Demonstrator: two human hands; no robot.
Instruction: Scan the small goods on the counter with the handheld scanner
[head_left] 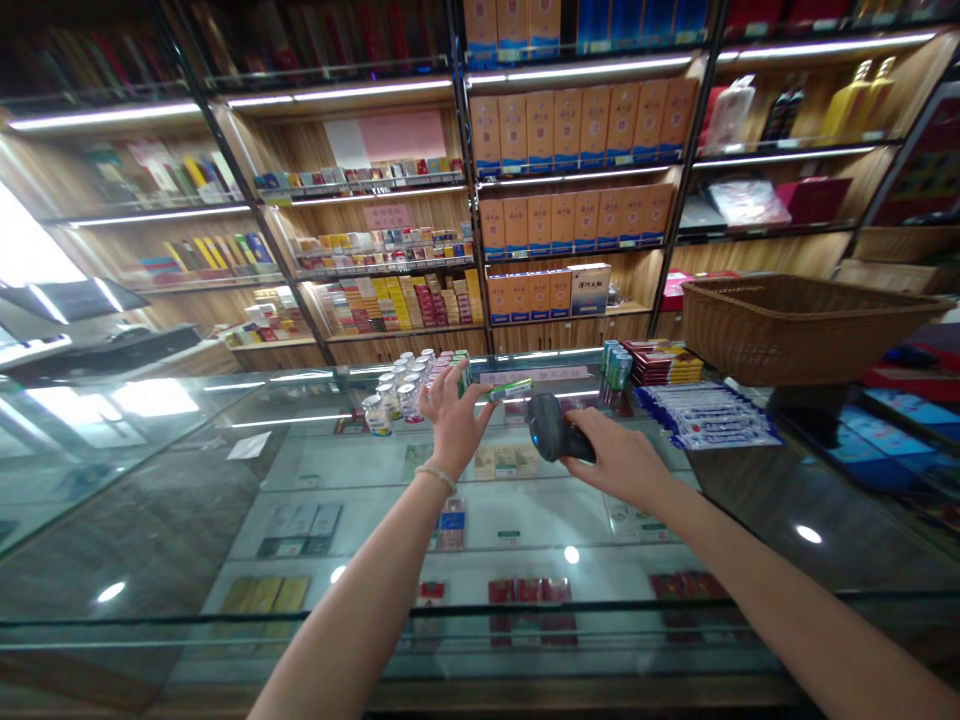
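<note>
My left hand (455, 418), with a pale bracelet at the wrist, pinches one end of a slim green pack (510, 389) above the glass counter (360, 520). Just to the right, my right hand (615, 452) is wrapped round the handle of a black handheld scanner (549, 427). The scanner's head points left, close to the green pack but apart from it. Behind and left of my left hand stand several small white containers (377, 415) in rows. A paper strip with writing (555, 374) lies on the counter behind the green pack.
On the right, a wicker basket (795, 325) stands behind blue-and-white packets (709, 415). Red packs (651, 362) and small green cans (616, 368) are at the counter's back. A paper slip (249, 446) lies left. Stocked shelves (570, 255) line the wall.
</note>
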